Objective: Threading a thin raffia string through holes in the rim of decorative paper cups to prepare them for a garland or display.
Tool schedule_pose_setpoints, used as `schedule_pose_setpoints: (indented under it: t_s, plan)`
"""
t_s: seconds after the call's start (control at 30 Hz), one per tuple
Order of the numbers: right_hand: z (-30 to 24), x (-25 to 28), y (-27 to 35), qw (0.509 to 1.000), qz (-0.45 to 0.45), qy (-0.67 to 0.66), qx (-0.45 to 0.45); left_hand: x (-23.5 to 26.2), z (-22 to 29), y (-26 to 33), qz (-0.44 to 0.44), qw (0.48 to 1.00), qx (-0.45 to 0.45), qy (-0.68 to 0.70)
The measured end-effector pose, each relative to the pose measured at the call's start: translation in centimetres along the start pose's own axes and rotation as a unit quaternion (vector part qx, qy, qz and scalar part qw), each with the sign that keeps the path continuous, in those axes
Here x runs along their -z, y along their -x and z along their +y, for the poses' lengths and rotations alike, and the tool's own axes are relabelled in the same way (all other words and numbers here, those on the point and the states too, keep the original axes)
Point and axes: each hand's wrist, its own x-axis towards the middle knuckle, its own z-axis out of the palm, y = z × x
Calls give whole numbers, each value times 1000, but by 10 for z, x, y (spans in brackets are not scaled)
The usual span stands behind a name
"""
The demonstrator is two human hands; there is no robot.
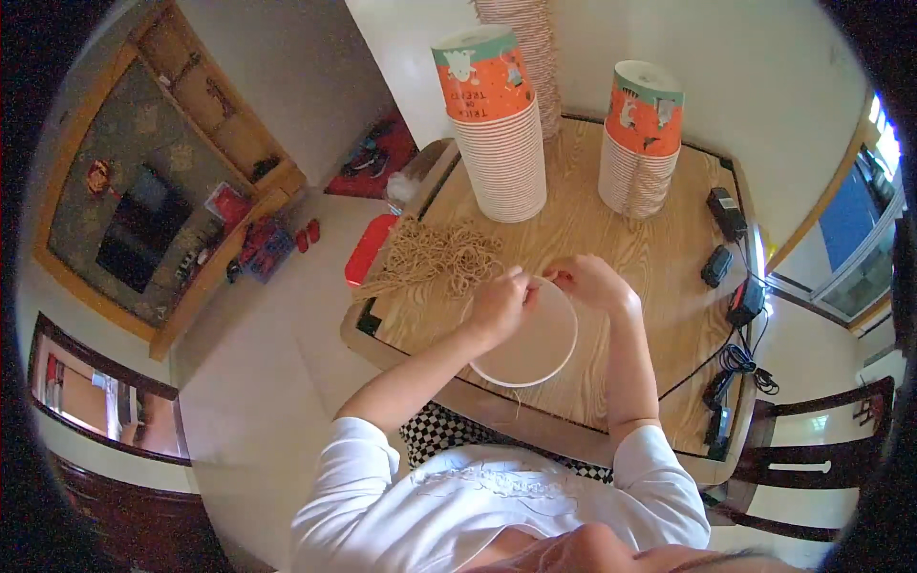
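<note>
A white paper bucket (527,350) stands mouth up at the near edge of the wooden table, in front of me. At its far rim, my left hand (501,307) is closed in a pinch, its wrist reaching across the left side of the mouth. My right hand (594,283) pinches at the same rim just to the right, fingertips close to the left ones. Whatever lies between the right fingertips is too small to make out. Left of the bucket spreads a tangled heap of brown twine (441,256). A few thin strands hang by the bucket's near side.
A tall stack of orange and green printed buckets (499,158) and a shorter stack (642,143) stand upside down on the table (569,181); another stack (546,72) rises behind. Black power adapters (745,302) and coiled cable (737,359) line the right edge. A dark chair (812,468) stands at right.
</note>
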Motion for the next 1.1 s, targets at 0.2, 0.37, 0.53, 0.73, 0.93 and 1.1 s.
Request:
schedule_pose_setpoints:
  t_s: [0.2,0.37,0.53,0.73,0.93,1.1]
  plan:
    - [-6,1,-5,999,-9,-31,-22,4,3,-2,-9,1000,2,0]
    - [14,-11,-11,996,26,-25,76,1,3,-4,-11,1000,1,-13]
    - [8,-10,-9,998,26,-6,60,6,7,-3,-6,1000,2,3]
    - [-7,-5,-5,999,0,27,47,12,-2,-6,-13,998,-53,-43]
    - [-32,-1,9,998,-29,-5,64,44,20,5,-108,992,-30,-55]
    - [-42,-3,14,992,-103,-31,64,44,-1,18,-165,978,34,120]
